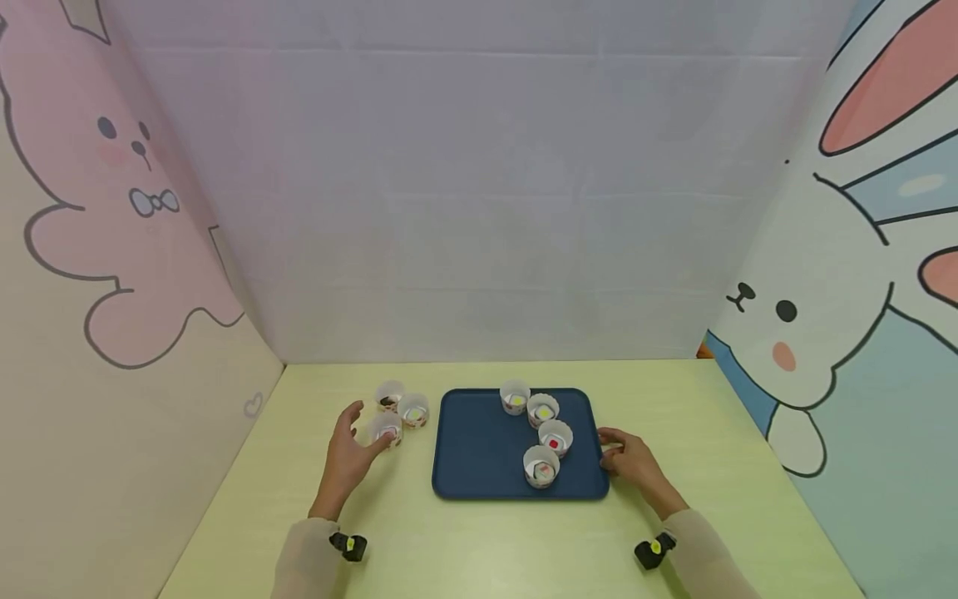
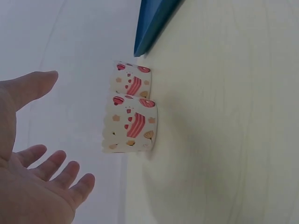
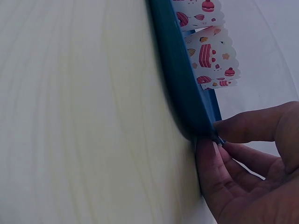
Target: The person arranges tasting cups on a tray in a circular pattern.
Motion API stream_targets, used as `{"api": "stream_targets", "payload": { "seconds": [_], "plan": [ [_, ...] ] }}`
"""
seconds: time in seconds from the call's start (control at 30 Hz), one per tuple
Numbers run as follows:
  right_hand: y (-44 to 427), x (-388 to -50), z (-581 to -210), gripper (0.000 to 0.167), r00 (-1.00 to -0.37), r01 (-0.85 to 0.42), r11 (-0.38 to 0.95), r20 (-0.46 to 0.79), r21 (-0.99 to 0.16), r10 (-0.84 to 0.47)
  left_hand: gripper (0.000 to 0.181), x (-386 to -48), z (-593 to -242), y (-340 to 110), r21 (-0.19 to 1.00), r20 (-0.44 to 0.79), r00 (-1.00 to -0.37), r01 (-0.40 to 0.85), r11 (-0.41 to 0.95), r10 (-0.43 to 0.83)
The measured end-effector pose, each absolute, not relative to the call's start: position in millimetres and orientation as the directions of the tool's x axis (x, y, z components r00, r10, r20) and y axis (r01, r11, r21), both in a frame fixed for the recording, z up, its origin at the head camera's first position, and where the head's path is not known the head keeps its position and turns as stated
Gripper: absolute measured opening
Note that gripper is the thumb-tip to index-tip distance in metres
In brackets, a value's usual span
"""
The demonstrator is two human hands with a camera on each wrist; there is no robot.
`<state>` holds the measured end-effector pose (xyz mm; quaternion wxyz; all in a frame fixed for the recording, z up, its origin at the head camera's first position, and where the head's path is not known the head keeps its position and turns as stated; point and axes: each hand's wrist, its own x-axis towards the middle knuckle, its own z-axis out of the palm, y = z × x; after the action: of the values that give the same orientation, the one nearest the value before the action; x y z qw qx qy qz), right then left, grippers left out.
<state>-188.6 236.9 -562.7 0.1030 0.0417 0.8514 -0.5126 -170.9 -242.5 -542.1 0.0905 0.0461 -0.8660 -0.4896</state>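
Note:
The left hand (image 1: 350, 457) is spread, thumb apart from the fingers, around the nearest of three paper cups (image 1: 385, 429) left of the tray. In the left wrist view the left hand (image 2: 37, 154) shows a gap between its fingers and the printed cups (image 2: 131, 123). The right hand (image 1: 634, 462) pinches the right edge of the blue tray (image 1: 479, 466); in the right wrist view its thumb and fingers (image 3: 247, 126) hold the tray rim (image 3: 187, 102). Several cups stand on the tray's right half, including one with a red piece (image 1: 555, 438) inside.
Two further cups, one with a dark content (image 1: 389, 396) and one with a yellowish piece (image 1: 413, 410), stand close behind the nearest left cup. A pale wall rises behind the table (image 1: 479, 549), with rabbit-printed panels at both sides.

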Motion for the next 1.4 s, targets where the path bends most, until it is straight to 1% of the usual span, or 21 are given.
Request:
{"api": "stream_targets", "payload": {
  "seconds": [0.13,0.33,0.47,0.6,0.9,1.17,1.4],
  "plan": [
    [237.6,-188.8,-563.2,0.061,-0.976,0.17,0.476,-0.213,-0.863,-0.037,0.09,-175.2,-550.7,-246.3,0.85,0.062,-0.984,-0.034,0.526,-0.164],
    [236.7,-189.3,-562.6,0.06,-0.975,0.181,0.461,-0.222,-0.869,-0.035,0.099,-183.9,-560.1,-249.5,0.848,0.032,-0.989,-0.051,0.528,-0.146],
    [236.7,-188.9,-563.1,0.06,-0.974,0.183,0.458,-0.223,-0.87,-0.035,0.101,-187.2,-566.6,-250.6,0.856,-0.004,-0.989,-0.081,0.511,-0.15],
    [237.3,-189.8,-564.2,0.06,-0.975,0.18,0.467,-0.222,-0.866,-0.036,0.098,-189.3,-572.6,-250.7,0.857,-0.039,-0.989,-0.107,0.504,-0.144],
    [237.2,-189.9,-564.6,0.061,-0.975,0.182,0.465,-0.221,-0.866,-0.03,0.089,-192.8,-577.8,-247.7,0.853,-0.06,-0.988,-0.123,0.508,-0.139],
    [236.2,-188.9,-565.5,0.06,-0.975,0.182,0.469,-0.22,-0.864,-0.028,0.084,-195.6,-580.4,-243.1,0.841,-0.026,-0.989,-0.101,0.531,-0.146],
    [238.1,-190.1,-569.3,0.06,-0.979,0.164,0.47,-0.201,-0.867,-0.029,0.084,-199.3,-581.4,-241.1,0.818,-0.016,-0.989,-0.099,0.567,-0.15]
  ]
}}
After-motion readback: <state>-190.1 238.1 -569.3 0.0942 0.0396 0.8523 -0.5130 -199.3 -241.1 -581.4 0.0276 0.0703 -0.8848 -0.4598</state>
